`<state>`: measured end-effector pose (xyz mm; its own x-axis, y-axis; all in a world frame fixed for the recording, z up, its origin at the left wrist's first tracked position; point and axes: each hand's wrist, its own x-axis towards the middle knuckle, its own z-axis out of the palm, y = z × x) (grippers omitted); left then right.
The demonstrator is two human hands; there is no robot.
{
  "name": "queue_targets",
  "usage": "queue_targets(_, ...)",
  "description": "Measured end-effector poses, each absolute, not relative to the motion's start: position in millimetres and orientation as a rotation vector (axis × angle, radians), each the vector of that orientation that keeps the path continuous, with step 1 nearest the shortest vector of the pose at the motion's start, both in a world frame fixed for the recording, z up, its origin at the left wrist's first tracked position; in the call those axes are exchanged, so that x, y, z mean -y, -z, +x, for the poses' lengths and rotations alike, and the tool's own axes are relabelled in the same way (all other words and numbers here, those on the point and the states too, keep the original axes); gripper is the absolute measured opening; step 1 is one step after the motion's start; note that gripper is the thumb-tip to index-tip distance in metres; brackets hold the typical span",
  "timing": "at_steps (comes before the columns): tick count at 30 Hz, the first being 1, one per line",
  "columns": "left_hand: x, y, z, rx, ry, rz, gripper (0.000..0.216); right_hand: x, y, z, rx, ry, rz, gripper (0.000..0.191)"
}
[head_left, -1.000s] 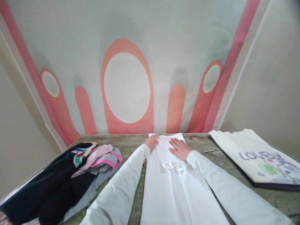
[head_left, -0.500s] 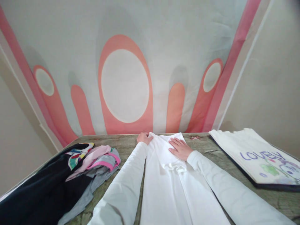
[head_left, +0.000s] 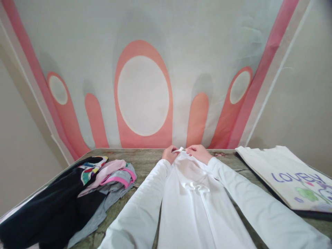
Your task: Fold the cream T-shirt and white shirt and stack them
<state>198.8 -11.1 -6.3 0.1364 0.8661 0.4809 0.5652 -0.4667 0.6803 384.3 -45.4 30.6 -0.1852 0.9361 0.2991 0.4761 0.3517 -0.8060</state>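
A white garment [head_left: 194, 204] lies stretched lengthways down the middle of the wooden table [head_left: 145, 162], from near me to the far edge. My left hand [head_left: 169, 154] pinches its far end at the left. My right hand [head_left: 199, 153] pinches the same end at the right. Both hands are closed on the cloth, close together, with the far edge bunched and slightly raised between them. Long white sleeves cover both of my arms.
A heap of clothes [head_left: 77, 193], black, grey, pink and multicoloured, lies at the left of the table. A cream tote bag [head_left: 290, 176] with purple lettering lies flat at the right. A banner [head_left: 145, 86] with pink shapes hangs behind the far table edge.
My right hand lay flat on the garment before; it now pinches the far edge. My left hand moved right along that edge. The far end of the cloth is gathered narrower.
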Motion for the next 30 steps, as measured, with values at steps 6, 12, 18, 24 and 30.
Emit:
queue_targets(6, 11.6, 6.5, 197.8, -1.334, -1.244, 2.122, 0.014, 37.1, -24.8, 353.2, 1.657, -0.723, -1.332, 0.034)
queue_targets(12, 10.2, 7.6, 194.4, -1.277, -1.204, 2.174, 0.019, 29.4, -18.5, 348.0, 1.603, -0.742, -1.301, 0.028)
queue_targets(18, 8.4, 8.9, 191.8, -1.245, -1.148, 2.218, 0.023, 17.6, -16.0, 356.8, 1.607, -0.713, -1.250, 0.023)
queue_targets(24, 7.2, 10.9, 191.6, -1.266, -1.147, 2.217, 0.025, 14.4, -14.7, 355.8, 1.630, -0.728, -1.215, 0.026)
queue_targets(30, 3.3, 13.6, 188.9, -1.377, -1.164, 2.175, 0.027, 21.4, -13.2, 364.2, 1.726, -0.747, -1.225, 0.031)
